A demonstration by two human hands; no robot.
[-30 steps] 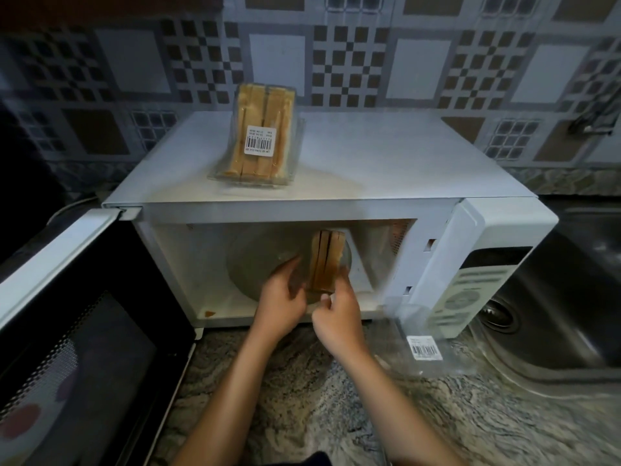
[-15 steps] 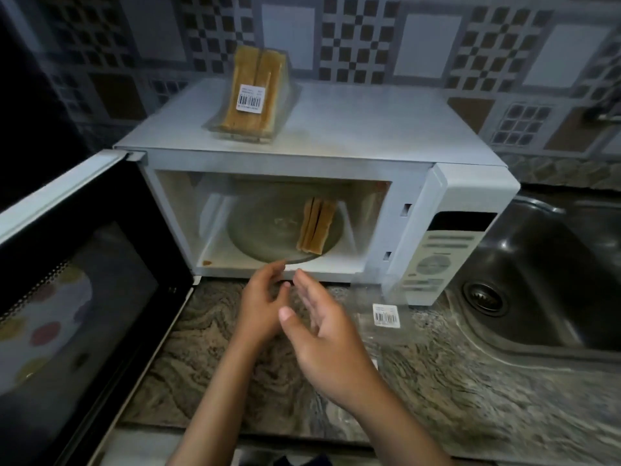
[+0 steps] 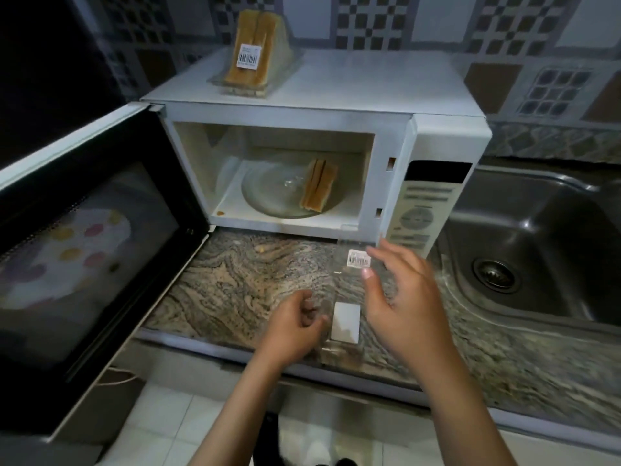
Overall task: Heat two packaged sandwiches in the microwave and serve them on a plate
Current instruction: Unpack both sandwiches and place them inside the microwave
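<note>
At the far left the microwave door hangs wide open, its dark window reflecting pale and coloured spots. Beyond its hinge stands the white microwave on the marbled stone countertop. On the microwave's top, toward the left rear, a packaged sandwich stands in its clear wedge box with a barcode sticker facing the camera. Inside the lit cavity the glass turntable carries an unwrapped sandwich, standing on edge on the right part of the disc, its halves side by side.

In front of the oven, low in the view, the left hand hovers over the counter's front edge with fingers curled loosely inward; it touches or nearly touches the left edge of an empty clear plastic sandwich package, and a firm grasp cannot be told. The package lies on the counter between the two hands, one barcode label near its far end and a blank white label near its close end. The right hand is spread open above the package's right side, thumb pointing left, holding nothing.

Right of the cavity is the microwave's control panel. Farther right a stainless steel sink is sunk into the counter, its drain visible.
</note>
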